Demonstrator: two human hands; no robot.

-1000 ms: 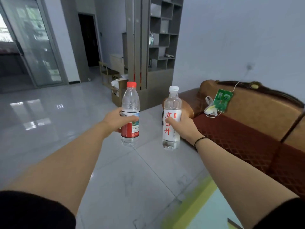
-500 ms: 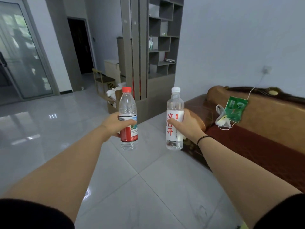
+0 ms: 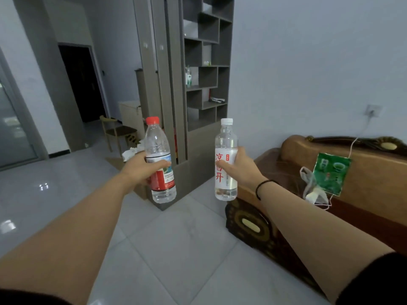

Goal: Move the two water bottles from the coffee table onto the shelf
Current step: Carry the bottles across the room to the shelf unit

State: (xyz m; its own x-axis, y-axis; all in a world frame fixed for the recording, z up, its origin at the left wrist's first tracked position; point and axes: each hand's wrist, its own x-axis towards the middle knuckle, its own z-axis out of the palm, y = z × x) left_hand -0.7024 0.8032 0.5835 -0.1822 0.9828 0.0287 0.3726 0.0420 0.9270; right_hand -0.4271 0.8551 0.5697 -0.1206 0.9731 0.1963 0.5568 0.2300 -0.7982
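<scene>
My left hand [image 3: 144,169] grips a clear water bottle with a red cap and red label [image 3: 159,142], held upright at arm's length. In my right hand [image 3: 243,169] is a second bottle with a white cap and a white label with red characters [image 3: 225,137], also upright. Both bottles hang in the air in front of the grey shelf unit [image 3: 207,62], which stands straight ahead against the wall with several open compartments. The coffee table is out of view.
A brown wooden sofa [image 3: 330,179] with a red cushion runs along the right; a green packet [image 3: 331,173] and a white bag lie on it. A wooden chair [image 3: 116,130] and a cardboard box stand left of the shelf. Grey tiled floor lies underfoot.
The view has advanced toward the shelf, which looms larger and closer. Both hands still hold the bottles, raised slightly; the sofa has slid further right and nearer.
</scene>
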